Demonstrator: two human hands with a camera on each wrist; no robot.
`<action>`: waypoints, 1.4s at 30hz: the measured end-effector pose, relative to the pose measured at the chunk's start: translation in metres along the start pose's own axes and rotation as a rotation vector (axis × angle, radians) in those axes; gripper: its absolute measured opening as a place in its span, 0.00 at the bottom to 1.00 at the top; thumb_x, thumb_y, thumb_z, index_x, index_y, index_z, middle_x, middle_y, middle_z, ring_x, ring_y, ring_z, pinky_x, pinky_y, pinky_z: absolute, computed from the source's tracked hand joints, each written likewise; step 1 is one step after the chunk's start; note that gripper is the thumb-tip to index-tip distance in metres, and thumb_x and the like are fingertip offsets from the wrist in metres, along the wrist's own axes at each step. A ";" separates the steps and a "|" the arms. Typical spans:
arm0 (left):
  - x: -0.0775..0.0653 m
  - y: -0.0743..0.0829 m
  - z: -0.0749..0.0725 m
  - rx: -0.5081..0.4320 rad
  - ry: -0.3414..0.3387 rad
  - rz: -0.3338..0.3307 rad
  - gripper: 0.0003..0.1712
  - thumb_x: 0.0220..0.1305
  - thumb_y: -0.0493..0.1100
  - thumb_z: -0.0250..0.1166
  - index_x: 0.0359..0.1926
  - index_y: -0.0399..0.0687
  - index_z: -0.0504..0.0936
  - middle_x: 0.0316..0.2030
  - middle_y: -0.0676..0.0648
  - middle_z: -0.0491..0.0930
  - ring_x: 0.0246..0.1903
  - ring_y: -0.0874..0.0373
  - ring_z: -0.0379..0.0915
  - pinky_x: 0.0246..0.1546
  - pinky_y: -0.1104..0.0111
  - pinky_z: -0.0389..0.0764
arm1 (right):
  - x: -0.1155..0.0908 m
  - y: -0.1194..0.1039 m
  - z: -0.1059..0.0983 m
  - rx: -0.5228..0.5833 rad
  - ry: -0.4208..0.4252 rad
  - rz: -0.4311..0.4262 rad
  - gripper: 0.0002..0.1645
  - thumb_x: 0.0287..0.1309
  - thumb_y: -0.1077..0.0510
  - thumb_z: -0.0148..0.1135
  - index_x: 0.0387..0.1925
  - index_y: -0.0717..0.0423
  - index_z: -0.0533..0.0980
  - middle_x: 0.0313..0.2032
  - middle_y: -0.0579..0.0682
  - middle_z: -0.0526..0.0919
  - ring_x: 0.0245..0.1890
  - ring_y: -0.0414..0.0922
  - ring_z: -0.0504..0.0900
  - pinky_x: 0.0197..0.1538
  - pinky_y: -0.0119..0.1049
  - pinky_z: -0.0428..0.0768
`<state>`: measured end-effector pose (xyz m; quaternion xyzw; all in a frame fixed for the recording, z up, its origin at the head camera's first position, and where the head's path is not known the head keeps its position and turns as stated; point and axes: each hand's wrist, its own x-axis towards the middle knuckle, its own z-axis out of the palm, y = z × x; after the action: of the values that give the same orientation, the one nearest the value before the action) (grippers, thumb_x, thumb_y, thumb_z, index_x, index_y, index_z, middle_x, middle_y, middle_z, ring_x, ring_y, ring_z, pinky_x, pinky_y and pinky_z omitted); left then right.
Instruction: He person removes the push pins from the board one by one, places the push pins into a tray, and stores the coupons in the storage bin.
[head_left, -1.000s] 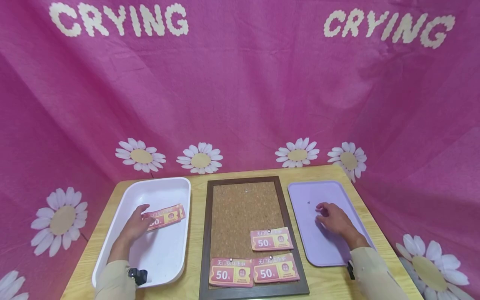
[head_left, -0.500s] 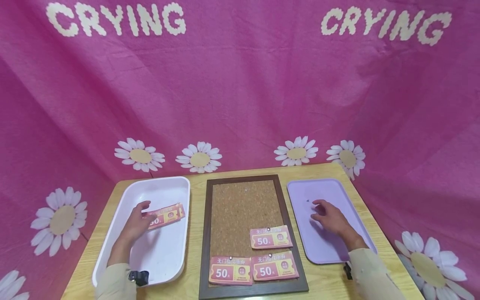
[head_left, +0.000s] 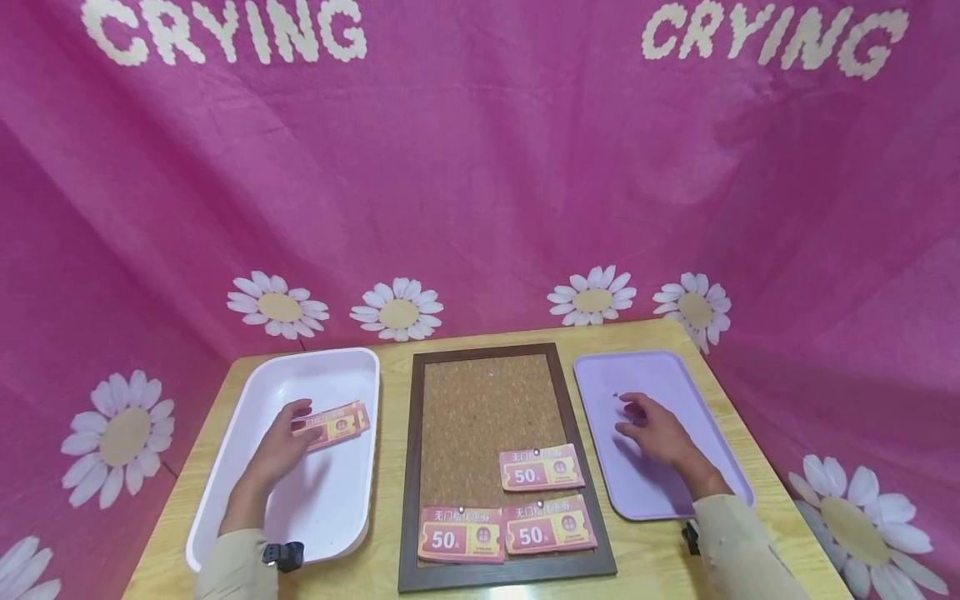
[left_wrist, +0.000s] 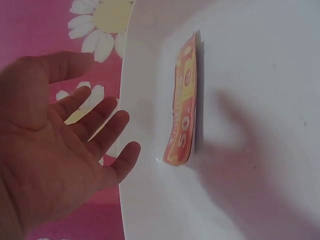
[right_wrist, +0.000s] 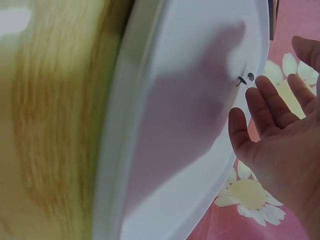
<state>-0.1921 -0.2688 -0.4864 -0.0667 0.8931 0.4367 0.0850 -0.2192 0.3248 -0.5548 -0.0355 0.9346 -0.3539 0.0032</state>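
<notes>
A small stack of pink-and-yellow coupons [head_left: 341, 423] marked 50 lies in the white basin [head_left: 352, 517]. My left hand [head_left: 279, 446] hovers over the stack's left end, fingers loosely bent; the left wrist view shows a gap between these fingers and the coupons [left_wrist: 182, 110]. On the right, my right hand [head_left: 660, 433] is held above the purple tray [head_left: 645, 492] with its thumb and fingers apart. Two dark thumbtacks [right_wrist: 242, 80] appear near its fingertips in the right wrist view; one thumbtack [head_left: 616, 395] shows in the head view. Neither hand holds anything.
Between basin and tray lies a brown-framed cork board [head_left: 487, 408]. Several coupons [head_left: 542, 468] are pinned in its lower part. Pale pins [head_left: 491, 373] sit near its top. The wooden table [head_left: 393, 367] backs onto a pink curtain [head_left: 480, 183] with daisies.
My left hand has shifted right, covering more of the coupon stack. My right hand has moved slightly left towards the thumbtack. The head view has tilted a little, raising the scene.
</notes>
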 end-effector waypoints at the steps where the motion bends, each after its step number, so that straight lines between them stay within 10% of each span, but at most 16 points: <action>1: 0.000 0.000 0.001 -0.003 0.001 0.003 0.37 0.68 0.41 0.56 0.72 0.37 0.52 0.68 0.30 0.57 0.67 0.33 0.56 0.66 0.44 0.58 | 0.000 -0.001 0.000 0.003 0.002 -0.001 0.31 0.56 0.54 0.66 0.59 0.58 0.70 0.50 0.61 0.80 0.52 0.58 0.79 0.58 0.55 0.72; 42: -0.008 0.053 0.034 -0.009 -0.030 0.149 0.35 0.66 0.45 0.60 0.70 0.45 0.58 0.64 0.36 0.67 0.64 0.39 0.62 0.62 0.46 0.67 | -0.005 -0.040 0.016 0.131 -0.091 -0.089 0.31 0.56 0.58 0.66 0.61 0.59 0.68 0.50 0.61 0.80 0.50 0.57 0.79 0.53 0.54 0.76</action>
<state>-0.1915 -0.2089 -0.4649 0.0060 0.8921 0.4469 0.0656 -0.2116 0.2849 -0.5406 -0.0926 0.9059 -0.4119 0.0321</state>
